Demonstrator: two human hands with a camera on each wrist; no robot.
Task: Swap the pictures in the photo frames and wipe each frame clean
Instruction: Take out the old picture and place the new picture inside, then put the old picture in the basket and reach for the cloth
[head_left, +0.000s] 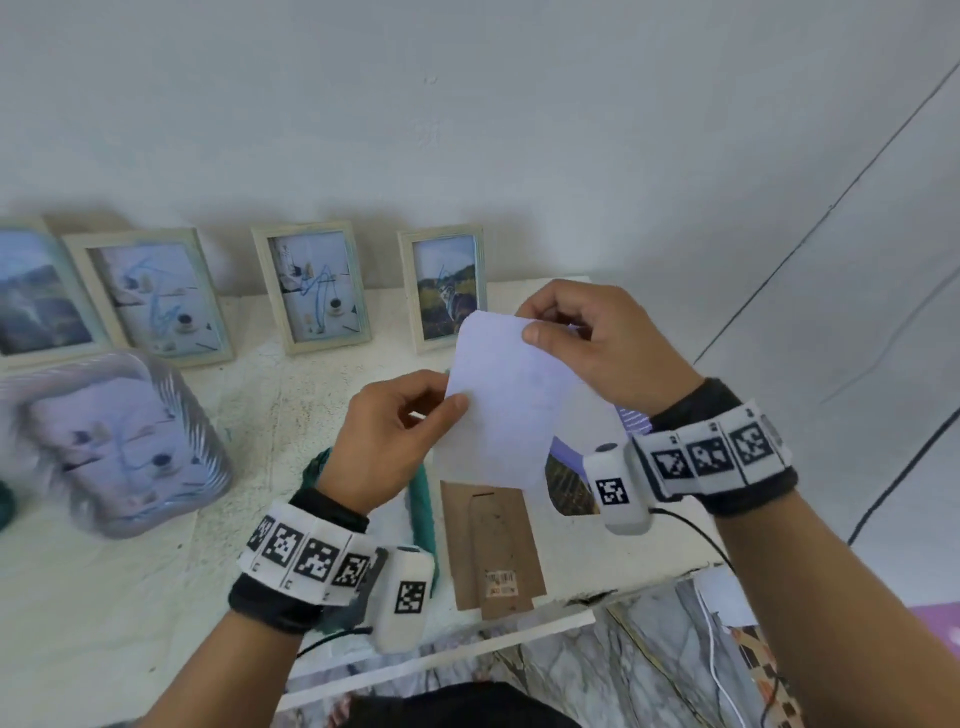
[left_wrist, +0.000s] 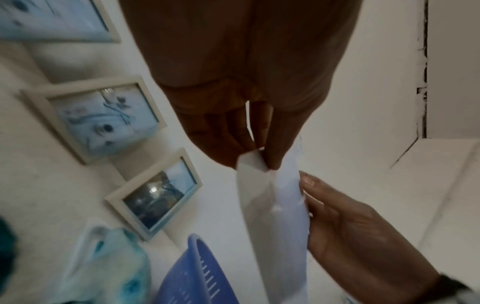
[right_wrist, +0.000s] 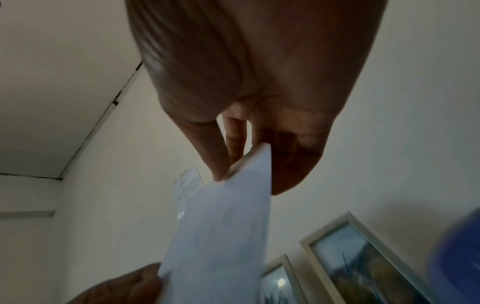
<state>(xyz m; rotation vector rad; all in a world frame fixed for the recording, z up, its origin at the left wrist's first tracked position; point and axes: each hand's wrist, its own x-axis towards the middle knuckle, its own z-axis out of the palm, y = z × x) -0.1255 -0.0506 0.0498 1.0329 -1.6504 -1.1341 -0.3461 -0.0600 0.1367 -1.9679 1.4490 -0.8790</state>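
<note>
I held the blank-backed white rectangular photo print (head_left: 511, 400) above the bench (head_left: 104, 597) at twelve o'clock, both hands pinching it, left hand (head_left: 395, 441) at its left edge, right hand (head_left: 597, 343) at its top corner; mid-swap, I judged, it next needed seating in a frame.

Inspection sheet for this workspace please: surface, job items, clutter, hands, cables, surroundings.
Surface: white speckled tabletop, chipped at its near edge.
Job's things: white paper sheet held in the air by both hands; four pale wooden photo frames standing against the wall; brown cardboard frame backing lying flat; a loose print partly hidden under the sheet.
Clutter: silver ribbed tray; teal cloth; blue plastic basket.
Grippers: left hand pinches the sheet's left edge; right hand pinches its top corner.
Cables: black cable and white cable by the right wrist.
Surroundings: plain white wall; marbled floor.
</note>
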